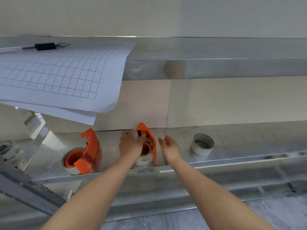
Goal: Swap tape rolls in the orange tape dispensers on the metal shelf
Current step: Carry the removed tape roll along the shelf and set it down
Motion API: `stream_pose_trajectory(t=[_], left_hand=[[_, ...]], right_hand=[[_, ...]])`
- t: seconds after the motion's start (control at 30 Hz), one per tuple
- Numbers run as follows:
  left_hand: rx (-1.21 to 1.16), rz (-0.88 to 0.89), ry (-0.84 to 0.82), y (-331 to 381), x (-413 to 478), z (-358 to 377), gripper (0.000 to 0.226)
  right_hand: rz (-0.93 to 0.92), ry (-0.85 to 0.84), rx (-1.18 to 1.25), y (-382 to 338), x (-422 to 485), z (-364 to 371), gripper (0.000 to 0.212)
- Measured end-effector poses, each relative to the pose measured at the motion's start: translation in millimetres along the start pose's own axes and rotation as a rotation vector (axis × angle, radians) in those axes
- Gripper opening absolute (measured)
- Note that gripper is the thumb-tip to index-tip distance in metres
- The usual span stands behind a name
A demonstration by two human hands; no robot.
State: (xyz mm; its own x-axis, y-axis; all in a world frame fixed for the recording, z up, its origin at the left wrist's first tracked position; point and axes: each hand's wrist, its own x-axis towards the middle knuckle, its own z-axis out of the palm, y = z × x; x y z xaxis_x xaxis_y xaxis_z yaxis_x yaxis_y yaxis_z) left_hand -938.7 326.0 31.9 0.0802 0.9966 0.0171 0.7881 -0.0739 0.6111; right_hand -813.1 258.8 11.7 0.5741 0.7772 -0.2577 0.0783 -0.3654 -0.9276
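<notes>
Two orange tape dispensers lie on the metal shelf (232,141). The left dispenser (88,151) holds a tape roll (73,163) on its orange hub. My left hand (130,144) rests on the middle dispenser (149,138), with the fingers over its tape roll (144,159) and hub. My right hand (169,146) hovers just right of that dispenser, fingers apart and holding nothing. A loose white tape roll (202,146) stands on the shelf further right.
A large gridded paper sheet (58,77) hangs over the upper shelf's edge at the left, with a black-handled tool (45,46) on it. Another tape roll (8,150) sits at the far left. The shelf's front rail (216,161) runs under my forearms.
</notes>
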Motion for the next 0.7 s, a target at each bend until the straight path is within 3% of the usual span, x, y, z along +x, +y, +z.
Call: stream_pose_trajectory(t=[0.1,0.2,0.3,0.47,0.6,0.7], left_hand=[[-0.054,0.231,0.018,33,-3,10,0.047],[-0.221,0.363,-0.181,67,-18,32,0.051],[-0.297,0.332,-0.418,88,-34,59,0.064],[-0.214,0.303,-0.631,101,-43,94,0.082],[-0.211,0.263,-0.752,107,-47,115,0.093],[-0.237,0.251,-0.758,114,-50,127,0.086]], right_hand=[[-0.173,0.164,-0.113,-4,1,-39,0.054],[-0.241,0.277,-0.259,-4,3,-83,0.062],[-0.190,0.341,-0.280,7,2,-123,0.070],[-0.049,0.256,-0.375,42,3,-165,0.087],[0.055,0.104,-0.170,63,10,-173,0.096],[0.043,0.079,-0.150,69,18,-172,0.095]])
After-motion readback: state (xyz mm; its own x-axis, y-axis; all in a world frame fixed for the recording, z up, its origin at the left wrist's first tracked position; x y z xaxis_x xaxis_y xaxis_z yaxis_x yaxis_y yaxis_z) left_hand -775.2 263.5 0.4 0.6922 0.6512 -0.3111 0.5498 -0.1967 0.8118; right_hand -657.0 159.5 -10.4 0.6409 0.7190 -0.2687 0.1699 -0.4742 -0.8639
